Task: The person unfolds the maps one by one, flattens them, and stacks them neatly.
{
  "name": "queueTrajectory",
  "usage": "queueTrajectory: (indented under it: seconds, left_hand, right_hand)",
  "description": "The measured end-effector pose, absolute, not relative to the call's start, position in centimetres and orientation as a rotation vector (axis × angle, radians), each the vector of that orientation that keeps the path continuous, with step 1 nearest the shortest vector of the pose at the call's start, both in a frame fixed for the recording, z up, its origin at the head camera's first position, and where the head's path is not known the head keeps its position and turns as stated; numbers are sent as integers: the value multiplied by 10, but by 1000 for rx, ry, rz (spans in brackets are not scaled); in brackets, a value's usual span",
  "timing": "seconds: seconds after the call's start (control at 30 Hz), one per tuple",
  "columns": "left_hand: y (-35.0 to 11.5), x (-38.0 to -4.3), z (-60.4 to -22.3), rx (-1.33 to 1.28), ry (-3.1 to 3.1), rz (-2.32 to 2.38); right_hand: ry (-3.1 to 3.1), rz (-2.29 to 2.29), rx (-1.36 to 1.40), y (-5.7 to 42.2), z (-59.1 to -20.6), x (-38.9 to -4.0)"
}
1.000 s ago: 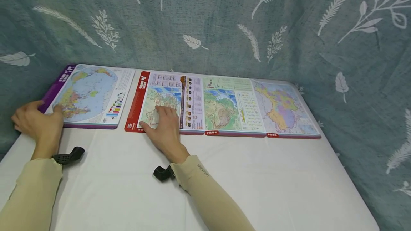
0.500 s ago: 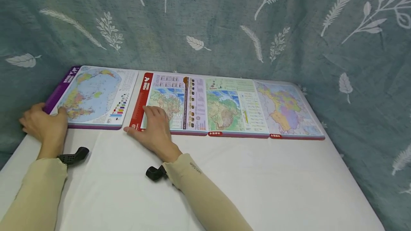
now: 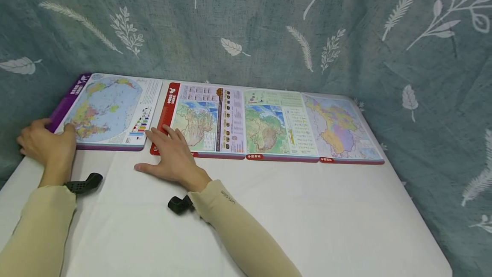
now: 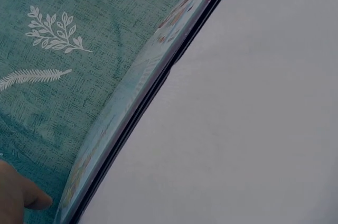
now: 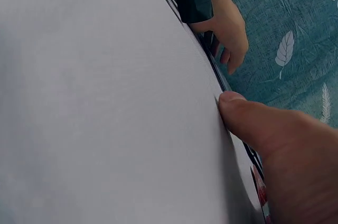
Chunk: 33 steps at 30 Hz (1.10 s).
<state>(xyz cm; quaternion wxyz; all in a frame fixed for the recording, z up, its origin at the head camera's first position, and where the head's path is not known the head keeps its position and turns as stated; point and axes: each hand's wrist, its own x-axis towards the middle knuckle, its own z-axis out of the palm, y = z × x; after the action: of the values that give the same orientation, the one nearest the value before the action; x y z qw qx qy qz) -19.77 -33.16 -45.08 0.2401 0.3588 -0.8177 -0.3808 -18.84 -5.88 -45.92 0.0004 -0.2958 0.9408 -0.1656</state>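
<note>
On the far left lies a purple-banded world map [image 3: 105, 106], with a flat, thick edge like a board or a stack of sheets. My left hand [image 3: 48, 144] holds its near left corner, thumb over the top and fingers round the outer side. My right hand [image 3: 171, 157] is spread flat, its fingers over the near left corner of a red-banded map [image 3: 196, 116] and reaching to the world map's near right corner. The right thumb [image 5: 248, 115] sticks out over the white cloth. Part of the red band is hidden under the fingers.
Two more maps, a green relief one [image 3: 265, 127] and a coloured one [image 3: 334, 127], continue the row rightward. A white cloth [image 3: 326, 217] covers the table. Behind hangs a teal leaf-patterned curtain [image 3: 261, 25]. Black wrist cameras [image 3: 180, 205] stick out from both sleeves.
My right hand has slid left from the red-banded map's picture to its left corner and the world map's edge, fingers spreading. The left hand has stayed at its corner.
</note>
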Motion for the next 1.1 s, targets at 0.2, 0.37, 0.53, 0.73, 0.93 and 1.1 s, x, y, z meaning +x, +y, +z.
queueTrajectory:
  seconds: [0.2,0.37,0.53,0.73,0.93,1.1]
  left_hand:
    - [-334,-197,-454,974,-2252,-1057]
    - [-334,-197,-456,966,-2199,-1085]
    - [-334,-197,-456,944,-2162,-1067]
    - [-336,-197,-457,911,-2131,-1017]
    - [-337,-196,-455,950,-2165,-1023]
    - [-334,-197,-454,960,-2204,-1062]
  right_hand:
    - [2943,-464,-975,-62,-458,-185]
    - [2933,-497,-983,-61,-459,-184]
    - [2911,-599,-978,-60,-460,-184]
    - [2865,-830,-979,-57,-460,-184]
    - [2807,-1081,-931,-55,-460,-181]
    - [2812,-1231,-909,-52,-462,-182]
